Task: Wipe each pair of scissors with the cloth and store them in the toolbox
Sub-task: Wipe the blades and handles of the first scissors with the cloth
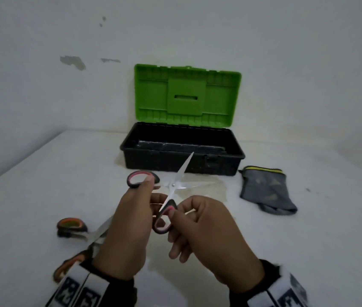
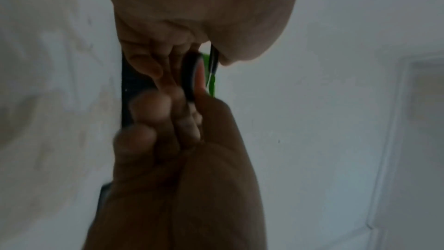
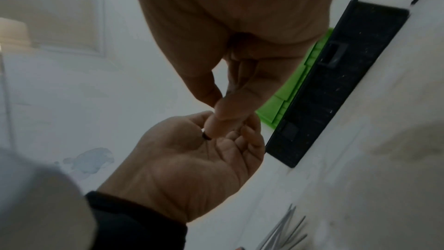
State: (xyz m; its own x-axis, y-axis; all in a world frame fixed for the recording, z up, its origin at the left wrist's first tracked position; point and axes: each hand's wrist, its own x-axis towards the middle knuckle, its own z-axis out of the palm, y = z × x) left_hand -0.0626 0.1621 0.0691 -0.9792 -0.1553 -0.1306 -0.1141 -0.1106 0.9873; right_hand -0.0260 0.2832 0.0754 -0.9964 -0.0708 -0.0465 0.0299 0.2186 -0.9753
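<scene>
A pair of pink-and-black-handled scissors [image 1: 172, 185] is held above the table with its blades spread apart. My left hand [image 1: 146, 182] grips the upper handle loop [image 2: 192, 75]. My right hand [image 1: 171, 214] pinches the lower handle loop between thumb and finger. One blade points up toward the toolbox [image 1: 182, 160], whose black base is open under a raised green lid [image 1: 186, 94]. The grey cloth [image 1: 264, 189] with a yellow edge lies on the table to the right, untouched. In the right wrist view the toolbox [image 3: 336, 75] lies beyond both hands.
Orange-handled scissors [image 1: 71, 227] lie on the white table [image 1: 308, 240] at the left, partly hidden by my left wrist; their blades [image 3: 286, 229] show low in the right wrist view. A white wall rises close behind the toolbox.
</scene>
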